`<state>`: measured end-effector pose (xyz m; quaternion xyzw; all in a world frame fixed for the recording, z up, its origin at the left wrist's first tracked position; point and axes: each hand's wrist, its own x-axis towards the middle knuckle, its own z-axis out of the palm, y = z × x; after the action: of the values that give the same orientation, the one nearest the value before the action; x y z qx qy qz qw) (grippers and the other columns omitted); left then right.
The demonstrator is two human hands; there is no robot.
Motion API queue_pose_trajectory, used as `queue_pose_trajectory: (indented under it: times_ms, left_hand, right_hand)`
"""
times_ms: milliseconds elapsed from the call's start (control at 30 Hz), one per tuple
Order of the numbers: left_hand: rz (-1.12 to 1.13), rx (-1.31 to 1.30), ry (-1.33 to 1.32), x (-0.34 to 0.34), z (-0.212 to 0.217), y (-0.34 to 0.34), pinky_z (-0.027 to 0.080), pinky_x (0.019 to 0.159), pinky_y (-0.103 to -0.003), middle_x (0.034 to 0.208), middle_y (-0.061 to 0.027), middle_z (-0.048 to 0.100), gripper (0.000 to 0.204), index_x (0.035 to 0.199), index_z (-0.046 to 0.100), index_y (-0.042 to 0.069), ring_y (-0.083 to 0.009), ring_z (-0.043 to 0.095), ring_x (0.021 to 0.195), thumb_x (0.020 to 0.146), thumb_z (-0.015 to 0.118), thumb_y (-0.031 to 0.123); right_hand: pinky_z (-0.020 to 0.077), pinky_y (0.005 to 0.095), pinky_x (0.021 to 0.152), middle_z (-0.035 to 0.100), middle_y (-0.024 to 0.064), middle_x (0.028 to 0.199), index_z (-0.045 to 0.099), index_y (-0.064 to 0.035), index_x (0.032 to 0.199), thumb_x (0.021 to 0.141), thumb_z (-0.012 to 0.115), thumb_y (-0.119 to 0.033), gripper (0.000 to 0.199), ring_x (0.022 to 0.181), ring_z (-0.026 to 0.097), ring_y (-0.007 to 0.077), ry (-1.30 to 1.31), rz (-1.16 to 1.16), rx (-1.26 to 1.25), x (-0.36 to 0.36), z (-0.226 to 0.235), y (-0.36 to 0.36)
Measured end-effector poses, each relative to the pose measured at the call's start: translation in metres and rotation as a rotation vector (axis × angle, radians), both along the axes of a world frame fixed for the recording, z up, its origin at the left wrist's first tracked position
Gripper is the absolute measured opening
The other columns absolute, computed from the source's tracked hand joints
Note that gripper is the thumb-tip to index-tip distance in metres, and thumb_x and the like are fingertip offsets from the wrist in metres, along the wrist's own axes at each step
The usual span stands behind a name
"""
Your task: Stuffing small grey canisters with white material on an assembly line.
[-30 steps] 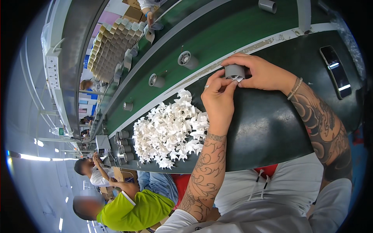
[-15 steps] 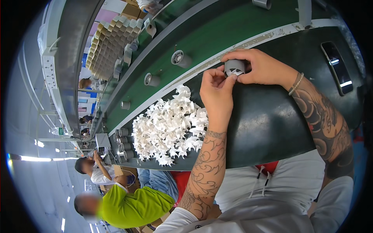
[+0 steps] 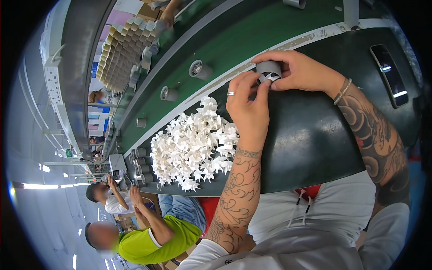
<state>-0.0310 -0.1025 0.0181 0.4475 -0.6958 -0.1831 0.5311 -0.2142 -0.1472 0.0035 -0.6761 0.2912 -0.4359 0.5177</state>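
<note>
A small grey cylindrical housing (image 3: 268,70) was held up over the far edge of the dark tabletop (image 3: 310,139), right beside the white strip bordering the green conveyor belt (image 3: 252,31). The right hand (image 3: 301,69) was curled around it from the far side, thumb and fingers wrapped about its wall. The left hand (image 3: 246,105), a ring showing on one finger, was brought in from the near side, its fingertips (image 3: 265,85) pinched together against the open face of the housing, where a small white piece was just visible; what exactly was gripped there could not be told. A beaded bracelet (image 3: 343,91) was seen on the right wrist.

Just left of the left forearm, a heap of white plastic impellers (image 3: 191,146) was spread over the tabletop, reaching close to the near edge. A flat dark phone (image 3: 390,74) was laid at the right end of the tabletop, well apart from the hands.

On the belt, two more grey housings (image 3: 199,69) and (image 3: 167,93) were lying on their sides, apart from each other, with a smaller one farther down. A stack of cardboard honeycomb trays (image 3: 120,56) was seen beyond the belt. At lower left, a person in a yellow-green shirt (image 3: 157,240) and another in white (image 3: 112,200) were seated along the same line, their hands busy at a cluster of grey housings.
</note>
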Motion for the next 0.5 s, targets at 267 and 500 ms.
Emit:
queue_pose_trajectory:
  times_ms: [267, 500]
  left_hand:
    - [-0.004, -0.07, -0.148, 0.0047, 0.0002, -0.0006, 0.064, 0.078, -0.03, 0.118, -0.0147, 0.065, 0.02, 0.107, 0.073, -0.003, -0.0202, 0.071, 0.096, 0.087, 0.075, -0.002]
    - [0.019, -0.017, -0.156, 0.0056, 0.0017, 0.0008, 0.057, 0.081, -0.031, 0.116, -0.0145, 0.069, 0.013, 0.101, 0.076, -0.002, -0.022, 0.072, 0.094, 0.088, 0.074, -0.001]
  right_hand:
    - [0.054, 0.0276, 0.094, 0.063, 0.0065, 0.124, 0.057, -0.0056, 0.141, 0.084, 0.072, 0.001, 0.059, 0.108, 0.062, 0.0122, -0.005, 0.004, 0.116, 0.0023, 0.0049, 0.0039]
    - [0.0532, 0.0278, 0.092, 0.064, 0.0065, 0.123, 0.056, -0.0086, 0.144, 0.084, 0.076, -0.005, 0.064, 0.105, 0.062, 0.0124, -0.057, 0.051, 0.07, -0.0016, 0.0034, 0.0013]
